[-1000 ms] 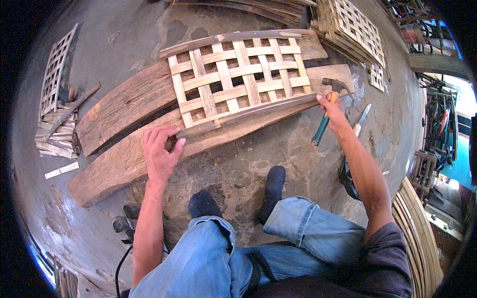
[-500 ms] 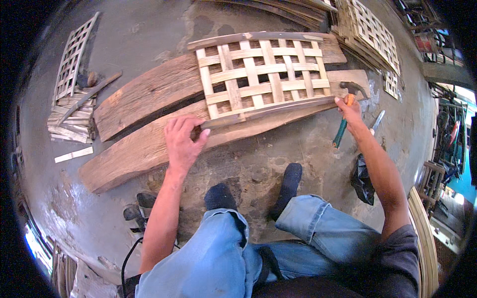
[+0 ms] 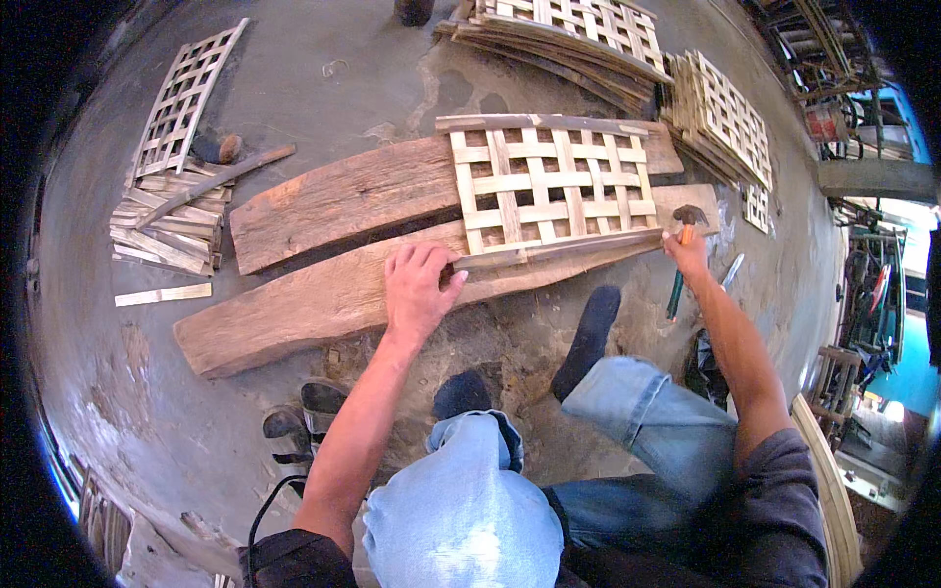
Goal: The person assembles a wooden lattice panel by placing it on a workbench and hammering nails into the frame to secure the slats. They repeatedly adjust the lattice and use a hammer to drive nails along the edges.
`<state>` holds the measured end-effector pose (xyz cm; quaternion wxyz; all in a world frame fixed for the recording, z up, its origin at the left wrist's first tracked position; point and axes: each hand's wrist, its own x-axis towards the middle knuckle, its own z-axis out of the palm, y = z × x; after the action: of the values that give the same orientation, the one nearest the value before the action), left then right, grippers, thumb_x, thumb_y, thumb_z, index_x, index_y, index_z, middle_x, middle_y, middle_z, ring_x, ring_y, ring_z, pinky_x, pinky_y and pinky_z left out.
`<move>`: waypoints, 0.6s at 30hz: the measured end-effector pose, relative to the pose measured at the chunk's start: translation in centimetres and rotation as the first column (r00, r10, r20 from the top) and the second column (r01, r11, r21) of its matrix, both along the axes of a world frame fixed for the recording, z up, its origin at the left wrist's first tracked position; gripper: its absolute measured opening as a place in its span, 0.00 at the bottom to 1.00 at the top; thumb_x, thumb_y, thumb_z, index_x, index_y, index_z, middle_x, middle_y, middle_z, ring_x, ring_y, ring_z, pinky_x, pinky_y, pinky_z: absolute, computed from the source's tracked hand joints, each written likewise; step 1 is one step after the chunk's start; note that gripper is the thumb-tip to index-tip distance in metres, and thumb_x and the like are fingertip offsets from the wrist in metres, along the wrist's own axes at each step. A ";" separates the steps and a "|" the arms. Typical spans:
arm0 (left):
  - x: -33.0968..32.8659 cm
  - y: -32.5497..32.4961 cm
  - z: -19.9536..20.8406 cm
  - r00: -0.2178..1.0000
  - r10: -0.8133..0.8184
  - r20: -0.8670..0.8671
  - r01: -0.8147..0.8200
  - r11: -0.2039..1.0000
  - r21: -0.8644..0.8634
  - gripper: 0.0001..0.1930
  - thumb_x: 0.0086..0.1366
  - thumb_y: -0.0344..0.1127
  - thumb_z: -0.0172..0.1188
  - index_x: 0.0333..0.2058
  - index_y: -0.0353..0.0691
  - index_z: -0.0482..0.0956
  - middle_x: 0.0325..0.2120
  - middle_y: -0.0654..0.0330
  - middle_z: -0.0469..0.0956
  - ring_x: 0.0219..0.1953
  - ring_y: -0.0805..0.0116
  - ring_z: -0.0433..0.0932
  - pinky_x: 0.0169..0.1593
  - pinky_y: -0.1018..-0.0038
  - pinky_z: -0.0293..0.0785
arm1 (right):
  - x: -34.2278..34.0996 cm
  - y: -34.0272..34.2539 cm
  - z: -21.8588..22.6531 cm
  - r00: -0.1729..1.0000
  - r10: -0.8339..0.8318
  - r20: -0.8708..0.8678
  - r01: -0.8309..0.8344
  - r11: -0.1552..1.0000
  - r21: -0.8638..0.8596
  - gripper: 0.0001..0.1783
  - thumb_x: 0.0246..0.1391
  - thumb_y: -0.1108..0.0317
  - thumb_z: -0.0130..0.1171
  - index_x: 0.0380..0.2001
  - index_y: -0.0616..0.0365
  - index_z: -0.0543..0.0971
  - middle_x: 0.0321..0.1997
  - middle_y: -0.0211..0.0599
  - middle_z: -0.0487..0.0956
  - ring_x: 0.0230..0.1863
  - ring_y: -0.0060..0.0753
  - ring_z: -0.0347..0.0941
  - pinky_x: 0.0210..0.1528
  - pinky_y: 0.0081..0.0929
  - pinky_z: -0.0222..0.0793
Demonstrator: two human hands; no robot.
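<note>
A woven lattice panel (image 3: 567, 180) of pale flat strips, with darker edge rails, lies across two thick wooden planks (image 3: 323, 304). My left hand (image 3: 421, 289) is closed at the panel's near left corner, its fingers curled by the end of the near rail. At the opposite near corner, my right hand (image 3: 688, 257) grips a hammer (image 3: 689, 214) with an orange and green handle. The hammer's head points away from me, and the thumb side of that hand meets the rail's right end.
Stacks of similar lattice panels (image 3: 725, 122) stand at the far right. On the left are another panel (image 3: 188, 103), a pile of strips (image 3: 167, 230) and a long stick (image 3: 221, 184). A knife (image 3: 732, 271) lies right of my right hand. Sandals (image 3: 287, 431) rest near my left forearm.
The view has shifted, bringing more of the far stacks into sight. Both hands keep their places at the panel's near corners, and the hammer stays in my right hand.
</note>
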<state>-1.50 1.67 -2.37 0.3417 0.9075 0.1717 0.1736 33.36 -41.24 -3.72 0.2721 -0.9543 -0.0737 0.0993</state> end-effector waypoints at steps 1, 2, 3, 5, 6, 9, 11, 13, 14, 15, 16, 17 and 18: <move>-0.2 0.0 0.2 1.000 0.005 -0.003 -0.005 1.000 -0.010 0.14 0.52 0.39 0.70 0.38 0.48 0.81 0.40 0.65 0.78 0.49 0.59 0.73 0.54 0.60 0.65 | 0.1 0.4 -0.1 0.998 0.053 0.044 -0.050 0.996 -0.072 0.17 0.53 0.65 0.69 0.23 0.55 0.69 0.22 0.35 0.78 0.23 0.26 0.75 0.26 0.24 0.70; -0.3 0.2 0.3 1.000 0.007 0.006 -0.007 1.000 -0.009 0.14 0.52 0.39 0.70 0.38 0.48 0.81 0.40 0.65 0.78 0.49 0.60 0.73 0.54 0.60 0.65 | 0.2 0.6 -0.1 0.990 0.108 0.085 -0.095 0.985 -0.147 0.17 0.54 0.69 0.69 0.24 0.54 0.67 0.22 0.33 0.77 0.24 0.24 0.75 0.26 0.22 0.71; -0.3 0.4 0.3 1.000 0.009 0.016 -0.009 1.000 -0.008 0.14 0.52 0.39 0.70 0.38 0.48 0.81 0.40 0.65 0.78 0.49 0.60 0.73 0.54 0.60 0.65 | 0.3 0.7 0.2 1.000 -0.021 -0.007 0.021 0.999 -0.045 0.17 0.54 0.68 0.69 0.24 0.54 0.68 0.22 0.34 0.77 0.23 0.25 0.75 0.25 0.22 0.71; -0.8 0.6 0.2 1.000 0.013 0.002 -0.013 1.000 -0.017 0.14 0.51 0.39 0.70 0.38 0.47 0.80 0.41 0.64 0.78 0.49 0.59 0.73 0.53 0.60 0.65 | -0.5 2.4 1.1 0.999 0.050 0.018 -0.045 0.976 -0.212 0.17 0.53 0.67 0.69 0.24 0.55 0.69 0.23 0.35 0.78 0.22 0.25 0.75 0.24 0.23 0.72; -0.7 0.6 0.4 1.000 0.011 -0.008 -0.011 1.000 -0.028 0.14 0.51 0.39 0.70 0.38 0.47 0.81 0.41 0.64 0.79 0.49 0.58 0.73 0.53 0.60 0.65 | -0.7 3.1 1.6 0.996 0.088 0.031 -0.075 0.953 -0.294 0.17 0.53 0.67 0.70 0.25 0.56 0.69 0.23 0.35 0.78 0.22 0.25 0.76 0.24 0.23 0.73; -0.7 0.8 0.5 1.000 0.002 -0.016 -0.003 0.999 -0.036 0.15 0.51 0.39 0.70 0.38 0.47 0.80 0.41 0.63 0.79 0.50 0.57 0.73 0.54 0.59 0.65 | -1.9 4.3 3.3 0.994 -0.078 -0.072 0.065 0.984 -0.167 0.17 0.53 0.65 0.70 0.25 0.57 0.70 0.23 0.34 0.78 0.22 0.24 0.76 0.23 0.24 0.75; -0.8 0.8 0.4 1.000 0.001 -0.012 -0.002 0.999 -0.037 0.15 0.51 0.39 0.70 0.38 0.47 0.80 0.41 0.64 0.79 0.50 0.57 0.73 0.54 0.59 0.65 | -2.1 5.3 4.4 0.980 -0.161 -0.114 0.140 0.975 -0.173 0.18 0.53 0.64 0.71 0.26 0.58 0.70 0.24 0.34 0.77 0.23 0.24 0.76 0.23 0.24 0.76; -0.6 0.5 0.2 1.000 -0.007 -0.008 0.007 0.999 -0.045 0.15 0.51 0.39 0.70 0.38 0.47 0.80 0.41 0.64 0.78 0.50 0.58 0.73 0.54 0.59 0.65 | -2.7 5.4 5.9 0.970 -0.223 -0.091 0.202 0.959 -0.199 0.18 0.53 0.62 0.71 0.27 0.57 0.70 0.24 0.33 0.77 0.24 0.22 0.76 0.22 0.23 0.76; -0.4 0.4 0.2 1.000 -0.006 -0.014 0.006 0.999 -0.046 0.15 0.50 0.39 0.70 0.38 0.47 0.80 0.41 0.64 0.79 0.50 0.58 0.73 0.54 0.59 0.65 | -3.2 5.7 6.7 0.969 -0.238 -0.064 0.222 0.955 -0.196 0.18 0.54 0.61 0.70 0.27 0.57 0.70 0.24 0.32 0.76 0.24 0.21 0.76 0.22 0.22 0.74; -0.2 0.3 0.3 1.000 -0.009 -0.019 0.008 0.999 -0.049 0.15 0.50 0.39 0.71 0.38 0.47 0.80 0.41 0.64 0.79 0.50 0.58 0.73 0.54 0.59 0.65 | -3.6 5.8 7.6 0.966 -0.257 -0.035 0.246 0.950 -0.195 0.18 0.55 0.60 0.69 0.28 0.57 0.70 0.24 0.31 0.76 0.24 0.21 0.76 0.21 0.21 0.73; 0.0 -0.1 0.3 0.999 -0.012 -0.030 0.011 0.999 -0.052 0.16 0.50 0.39 0.71 0.38 0.47 0.80 0.41 0.64 0.79 0.49 0.58 0.73 0.54 0.59 0.65 | -4.5 6.5 9.0 0.975 -0.220 -0.042 0.210 0.963 -0.168 0.18 0.56 0.58 0.68 0.27 0.58 0.71 0.23 0.31 0.76 0.23 0.22 0.76 0.21 0.23 0.73; -0.4 0.1 0.1 1.000 -0.001 -0.030 0.000 0.999 -0.035 0.15 0.50 0.38 0.71 0.38 0.47 0.80 0.41 0.65 0.79 0.49 0.59 0.73 0.54 0.60 0.65 | -5.6 8.2 10.4 0.983 -0.176 -0.057 0.167 0.977 -0.130 0.19 0.56 0.57 0.67 0.27 0.59 0.71 0.21 0.32 0.76 0.22 0.23 0.76 0.20 0.25 0.73; -0.7 0.4 0.0 1.000 0.010 -0.024 -0.010 1.000 -0.015 0.15 0.50 0.38 0.70 0.38 0.48 0.80 0.41 0.65 0.78 0.48 0.60 0.73 0.53 0.60 0.65 | -6.4 9.7 11.5 0.989 -0.131 -0.066 0.125 0.988 -0.088 0.19 0.57 0.56 0.66 0.27 0.60 0.72 0.20 0.32 0.76 0.21 0.25 0.77 0.20 0.26 0.72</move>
<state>-2.20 2.08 -2.35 0.3458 0.9060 0.1817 0.1631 26.96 -31.50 7.83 0.2402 -0.9634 0.0018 0.1187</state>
